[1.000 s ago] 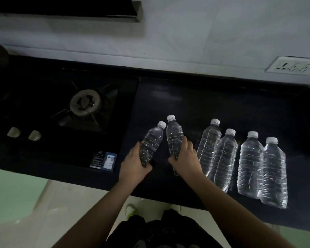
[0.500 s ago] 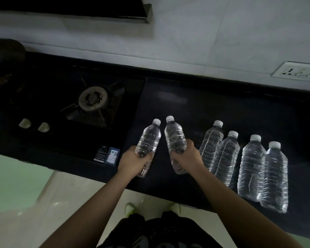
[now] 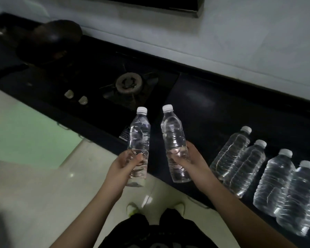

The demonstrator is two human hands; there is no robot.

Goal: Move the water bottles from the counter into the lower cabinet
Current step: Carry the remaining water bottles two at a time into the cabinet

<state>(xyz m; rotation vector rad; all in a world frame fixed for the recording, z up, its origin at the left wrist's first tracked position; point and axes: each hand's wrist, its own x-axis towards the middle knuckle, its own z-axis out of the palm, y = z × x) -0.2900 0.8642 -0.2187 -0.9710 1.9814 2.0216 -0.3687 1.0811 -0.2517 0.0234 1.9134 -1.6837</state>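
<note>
My left hand (image 3: 120, 169) grips a clear water bottle (image 3: 139, 138) with a white cap near its base, held upright off the black counter (image 3: 204, 104), over its front edge. Beside it, my right hand (image 3: 193, 161) grips a second water bottle (image 3: 174, 138) the same way. Several more clear bottles stand in a row on the counter at the right, the nearest (image 3: 230, 153) just right of my right hand and the farthest (image 3: 297, 199) by the front edge. A pale green lower cabinet door (image 3: 25, 135) shows under the counter at the left.
A gas burner (image 3: 129, 83) and two knobs (image 3: 76, 97) are set in the counter behind the held bottles. A dark wok (image 3: 48, 38) sits at the back left. Pale floor tiles (image 3: 43, 194) and my shoes (image 3: 132, 209) lie below.
Both hands have lifted their bottles off the counter and drawn them back toward me, past the front edge. The view has swung left and down, showing the floor and cabinet door.
</note>
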